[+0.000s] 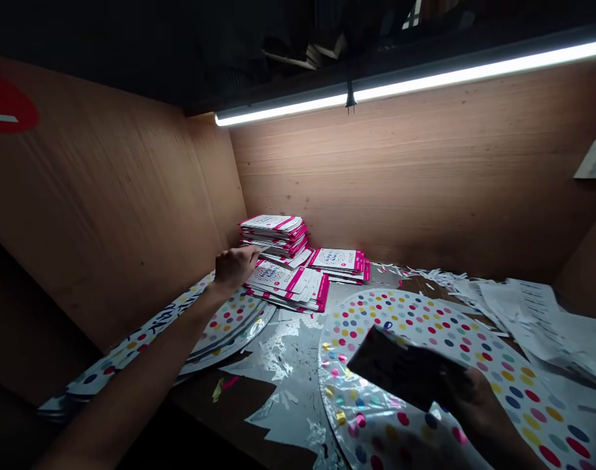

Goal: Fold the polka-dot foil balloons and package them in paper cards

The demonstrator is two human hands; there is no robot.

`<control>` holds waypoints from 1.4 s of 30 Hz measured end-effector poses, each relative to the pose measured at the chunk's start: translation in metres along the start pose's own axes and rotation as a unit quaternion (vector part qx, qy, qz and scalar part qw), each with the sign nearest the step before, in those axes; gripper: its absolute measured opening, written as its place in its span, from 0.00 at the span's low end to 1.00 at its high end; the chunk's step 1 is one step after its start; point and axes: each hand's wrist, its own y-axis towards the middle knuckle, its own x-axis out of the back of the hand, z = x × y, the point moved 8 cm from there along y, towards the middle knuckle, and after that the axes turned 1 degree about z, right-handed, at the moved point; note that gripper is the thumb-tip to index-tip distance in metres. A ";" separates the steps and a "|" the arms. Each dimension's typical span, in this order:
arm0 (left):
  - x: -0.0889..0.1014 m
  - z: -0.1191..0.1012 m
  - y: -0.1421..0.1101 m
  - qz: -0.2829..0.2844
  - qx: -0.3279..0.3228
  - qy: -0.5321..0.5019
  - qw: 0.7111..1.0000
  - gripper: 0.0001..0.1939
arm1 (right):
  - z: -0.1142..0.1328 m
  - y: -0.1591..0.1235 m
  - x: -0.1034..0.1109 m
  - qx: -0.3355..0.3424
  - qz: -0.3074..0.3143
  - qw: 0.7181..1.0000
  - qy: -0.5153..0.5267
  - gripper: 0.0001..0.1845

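Pinching a pale card (265, 249) is the left hand (235, 266), the right hand (469, 394) gripping a dark slab (400, 369) (blurred).

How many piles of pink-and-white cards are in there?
3: a tall pile at back left, a lower pile in front, and a third pile to the right. Others may be hidden.

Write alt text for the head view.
A person's left hand is at stacks of pink-and-white packets, while the right hand holds a dark, shadowed flat item over a round polka-dot sheet. A lit tube runs along the top of the wooden back panel; white shreds lie below it.
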 end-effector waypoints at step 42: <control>-0.003 -0.278 -0.080 -0.018 -0.513 -0.231 0.826 0.26 | -0.024 0.033 0.021 -0.087 0.026 0.982 0.166 0.21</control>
